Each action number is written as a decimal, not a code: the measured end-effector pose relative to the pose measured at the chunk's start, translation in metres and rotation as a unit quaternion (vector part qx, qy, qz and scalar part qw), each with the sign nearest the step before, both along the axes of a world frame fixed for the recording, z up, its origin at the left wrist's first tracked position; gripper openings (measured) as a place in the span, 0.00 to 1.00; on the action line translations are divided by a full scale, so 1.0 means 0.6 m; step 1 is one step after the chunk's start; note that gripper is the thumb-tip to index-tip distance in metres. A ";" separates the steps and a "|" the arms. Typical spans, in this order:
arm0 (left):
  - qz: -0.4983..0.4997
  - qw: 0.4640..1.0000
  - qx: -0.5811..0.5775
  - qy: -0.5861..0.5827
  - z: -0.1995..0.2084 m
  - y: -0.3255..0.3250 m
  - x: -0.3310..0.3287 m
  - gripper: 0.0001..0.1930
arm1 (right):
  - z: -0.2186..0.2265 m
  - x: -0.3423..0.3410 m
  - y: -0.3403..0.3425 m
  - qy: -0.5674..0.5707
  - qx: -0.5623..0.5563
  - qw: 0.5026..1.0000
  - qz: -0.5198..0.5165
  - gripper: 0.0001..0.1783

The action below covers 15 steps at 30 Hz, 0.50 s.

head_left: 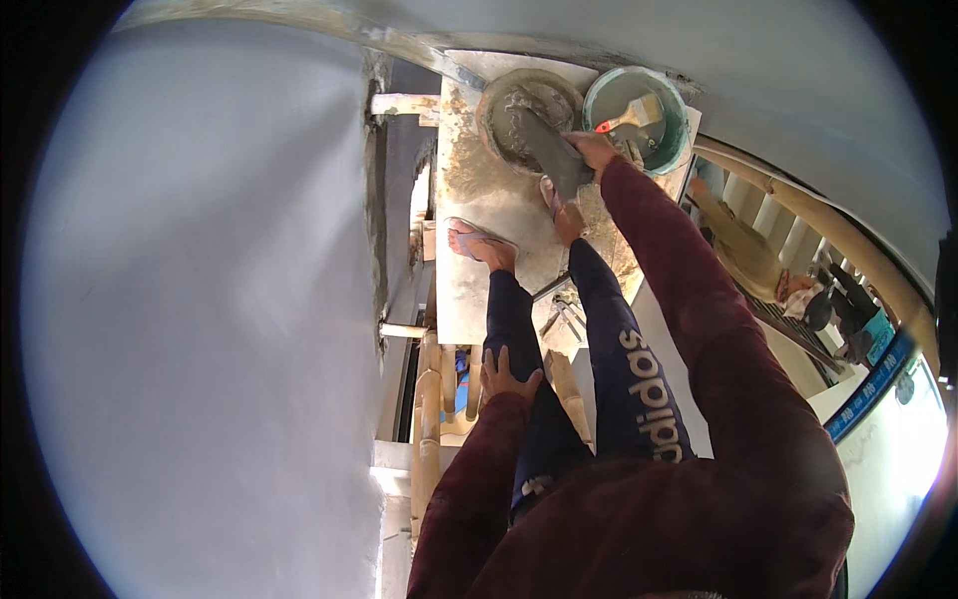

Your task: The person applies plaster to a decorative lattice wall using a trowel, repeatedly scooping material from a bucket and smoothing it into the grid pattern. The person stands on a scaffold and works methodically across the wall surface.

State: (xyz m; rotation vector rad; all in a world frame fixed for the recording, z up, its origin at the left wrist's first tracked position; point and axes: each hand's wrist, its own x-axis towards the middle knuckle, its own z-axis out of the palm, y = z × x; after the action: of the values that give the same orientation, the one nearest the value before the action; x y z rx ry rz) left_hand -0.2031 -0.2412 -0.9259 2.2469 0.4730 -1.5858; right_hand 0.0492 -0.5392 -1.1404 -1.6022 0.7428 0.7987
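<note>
My right hand (596,152) is closed round a plastering trowel, whose long grey blade (552,150) slants over the near rim of a round basin (483,115). One end of the blade dips toward the wet grey mortar (516,100) in that basin. Its handle is mostly hidden by my fingers. Lower down, my left hand (509,377) lies on my left trouser leg with the fingers spread, holding nothing. Just beyond my right hand stands a green bucket (596,90) with greyish water, and a paintbrush (635,114) with a red-tipped handle rests in it.
My sandalled feet stand on a mortar-stained board (469,190). Bamboo poles (427,389) show below it, with gaps beside them. A smooth grey wall (200,299) fills the left. Beyond a curved rail (798,205) at right, lower ground holds assorted things.
</note>
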 end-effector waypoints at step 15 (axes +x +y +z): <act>-0.016 0.996 0.020 -0.086 -0.068 -0.002 -0.025 0.26 | -0.221 0.036 0.102 -0.095 -0.247 0.916 0.301 0.35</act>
State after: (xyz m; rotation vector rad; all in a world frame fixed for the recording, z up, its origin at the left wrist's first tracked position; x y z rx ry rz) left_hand -0.2181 -0.2421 -0.9665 2.4073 0.4279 -1.3922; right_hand 0.0705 -0.4782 -1.2731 -2.3928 0.3058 0.9098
